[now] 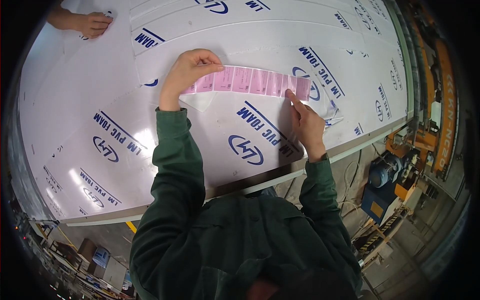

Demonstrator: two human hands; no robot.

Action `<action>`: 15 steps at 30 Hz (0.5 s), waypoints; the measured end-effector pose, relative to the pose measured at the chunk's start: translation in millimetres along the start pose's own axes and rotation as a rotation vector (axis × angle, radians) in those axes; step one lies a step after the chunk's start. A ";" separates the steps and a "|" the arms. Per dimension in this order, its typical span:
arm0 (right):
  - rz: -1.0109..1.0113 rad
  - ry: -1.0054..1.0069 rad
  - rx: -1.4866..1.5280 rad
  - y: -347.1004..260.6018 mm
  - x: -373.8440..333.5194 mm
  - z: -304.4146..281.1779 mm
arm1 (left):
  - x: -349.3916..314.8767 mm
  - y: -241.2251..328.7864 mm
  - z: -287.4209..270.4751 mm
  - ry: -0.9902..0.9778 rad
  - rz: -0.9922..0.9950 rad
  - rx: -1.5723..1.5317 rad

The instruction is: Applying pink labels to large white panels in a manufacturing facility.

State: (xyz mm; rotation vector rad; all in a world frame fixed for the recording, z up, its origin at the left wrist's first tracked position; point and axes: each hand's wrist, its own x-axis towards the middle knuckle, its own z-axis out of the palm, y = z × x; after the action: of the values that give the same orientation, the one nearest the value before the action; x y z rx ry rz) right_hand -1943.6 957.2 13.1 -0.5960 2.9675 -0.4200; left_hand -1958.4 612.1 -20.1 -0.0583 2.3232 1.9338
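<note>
Lying across the white printed foam sheets [165, 150] that cover the tabletop, one strip of pink labels [250, 81], about seven squares long, runs between the person's two hands in the head view. The left hand [187, 70] curls its grip closed over the strip's left end, where a clear backing film [200, 101] hangs loose, while the right hand [306, 122] has its grip mostly folded, with one forefinger [295, 100] pressing the strip's right end. A co-worker's hand [92, 24] rests on the sheets at the far left corner, well apart.
</note>
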 end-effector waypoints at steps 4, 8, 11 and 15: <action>-0.014 0.022 -0.038 3.1 -2.8 5.6 | -1.0 1.1 0.2 -0.009 0.004 -0.025; -0.064 0.098 -0.040 5.3 -4.0 11.5 | 0.0 8.2 3.3 0.009 0.047 0.025; -0.065 0.088 -0.079 5.9 -6.4 14.5 | 7.4 19.7 19.2 0.167 0.268 0.398; -0.047 0.054 -0.089 7.3 -8.8 16.1 | 9.1 32.0 90.3 0.374 0.470 0.848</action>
State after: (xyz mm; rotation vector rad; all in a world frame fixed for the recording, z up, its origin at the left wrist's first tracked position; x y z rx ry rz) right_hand -1936.0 963.1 -4.2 -0.6756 3.0427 -0.3143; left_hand -1964.8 707.1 -6.0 0.2404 3.4558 0.9323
